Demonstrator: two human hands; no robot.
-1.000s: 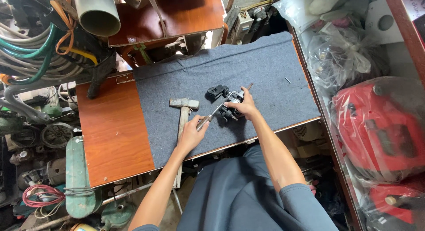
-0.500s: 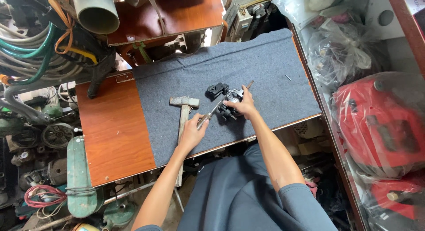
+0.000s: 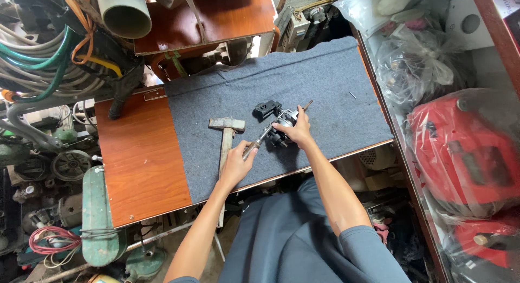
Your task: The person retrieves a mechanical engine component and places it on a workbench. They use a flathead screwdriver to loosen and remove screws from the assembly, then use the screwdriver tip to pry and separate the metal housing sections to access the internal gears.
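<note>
Nearest the camera, past the grey-clad lap, two bare forearms reach up to the front edge of a wooden bench (image 3: 135,163) covered on its right part by a grey felt mat (image 3: 325,82). On that mat the left hand (image 3: 236,162) is closed around the handle of a screwdriver (image 3: 259,142), whose shaft angles up and right into a small black motor-like assembly (image 3: 279,128). The right hand (image 3: 297,130) is cupped over that assembly from the right, pressing it onto the felt; how firmly the fingers close on it cannot be told. Just left of the left hand lies a hammer (image 3: 226,132), its steel head away from the person and its wooden handle running back past the bench edge, close to the wrist. A thin rod (image 3: 307,104) sticks out beyond the assembly, and a tiny loose pin (image 3: 352,95) sits apart on the felt. Further off stand a grey pipe (image 3: 125,12) and coiled hoses (image 3: 38,55) to the left, with plastic-wrapped red machines (image 3: 466,147) to the right. The likely trouble is the screwdriver tip slipping off and jabbing the holding palm, since the part is steadied only by hand on soft cloth; small loose pieces could also roll off and vanish in the clutter below.
</note>
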